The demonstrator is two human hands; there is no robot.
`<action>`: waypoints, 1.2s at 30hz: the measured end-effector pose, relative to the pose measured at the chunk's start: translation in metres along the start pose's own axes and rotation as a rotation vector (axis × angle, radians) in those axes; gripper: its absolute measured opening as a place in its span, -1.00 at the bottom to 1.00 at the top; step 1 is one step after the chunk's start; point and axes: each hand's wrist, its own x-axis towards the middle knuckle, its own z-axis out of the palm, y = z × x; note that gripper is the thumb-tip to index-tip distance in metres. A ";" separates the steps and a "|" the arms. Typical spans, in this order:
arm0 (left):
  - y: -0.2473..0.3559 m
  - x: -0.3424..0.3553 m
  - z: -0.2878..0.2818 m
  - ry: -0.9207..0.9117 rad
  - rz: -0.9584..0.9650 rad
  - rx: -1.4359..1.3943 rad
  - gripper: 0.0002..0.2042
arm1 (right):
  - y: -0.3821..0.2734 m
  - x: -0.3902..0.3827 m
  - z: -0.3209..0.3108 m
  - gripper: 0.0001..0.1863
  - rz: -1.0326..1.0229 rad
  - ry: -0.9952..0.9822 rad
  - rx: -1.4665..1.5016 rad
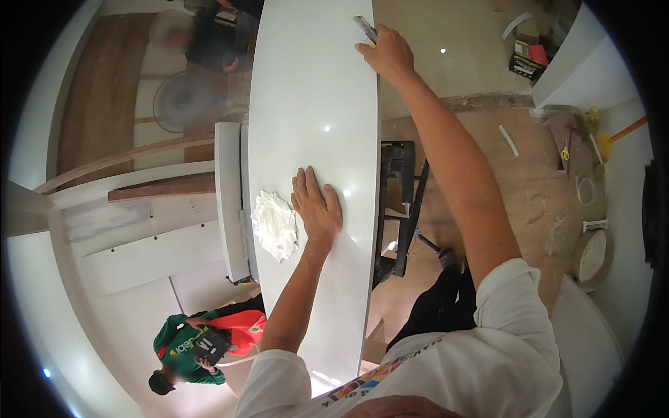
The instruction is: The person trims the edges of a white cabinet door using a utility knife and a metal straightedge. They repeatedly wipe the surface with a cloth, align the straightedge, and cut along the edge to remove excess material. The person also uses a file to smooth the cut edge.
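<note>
One rumpled white heap beside flat left hand on board, right hand around bladed tool

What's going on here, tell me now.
The person is at a long white panel. Their right hand, reaching far forward to the panel's right edge, grips what looks like a utility knife. Their left hand lies spread on the panel, beside a crumpled white cloth. At lower left, a co-worker in a green top holds a black box.
</note>
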 end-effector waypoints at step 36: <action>0.046 0.139 0.008 0.037 -0.289 -0.010 -0.38 | 0.004 0.030 0.002 -0.35 -0.017 0.010 0.244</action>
